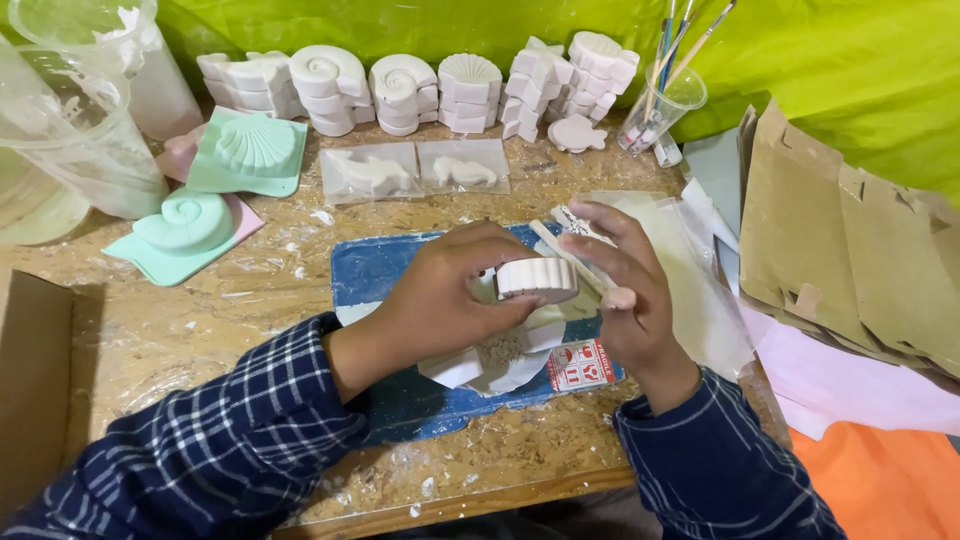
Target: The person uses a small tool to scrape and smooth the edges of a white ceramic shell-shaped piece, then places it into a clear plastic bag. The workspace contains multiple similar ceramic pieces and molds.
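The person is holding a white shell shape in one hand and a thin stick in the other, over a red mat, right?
Not quite: the mat is blue, not red, as the head view shows. The rest is right: the left hand holds the white shell shape and the right hand holds the thin stick over it.

Mint shell molds (225, 185), brush cup (660, 110), cardboard sheets (850, 240) nearby.

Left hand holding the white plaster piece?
Yes. The left hand grips the white ridged plaster piece above the blue mat, while the right hand holds a thin stick.
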